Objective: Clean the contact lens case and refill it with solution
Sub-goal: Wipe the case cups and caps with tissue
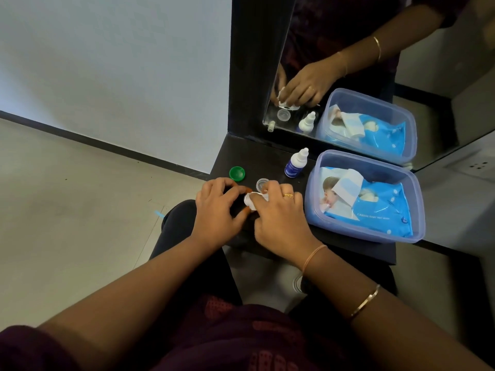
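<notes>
At far left we see pale floor below a white wall, then the black tabletop begins. Near its left edge lies a green cap, round, on its own, just beyond the fingers of our left hand. That hand has its fingers curled down round the lens case, thumb on the near side. The case sits at the front-left part of the tabletop & is mostly hidden, w/ only an orange edge showing btw the two hands. The hands are close together, nearly touching. Our right hand, w/ a ring on one finger & thin bands at the wrist, pinches a bunched white wipe in its fingertips, held right against the case. Just behind the right hand's fingers a small clear cap sits on the tabletop. Further back & to the right a small bottle stands upright, white w/ a blue label, well apart from the hands. Right of that a see-through blue tub fills the right end of the tabletop & holds a blue pack of wet wipes w/ its flap lifted. Behind the tabletop a mirror repeats the hands, clear cap, bottle & tub.
</notes>
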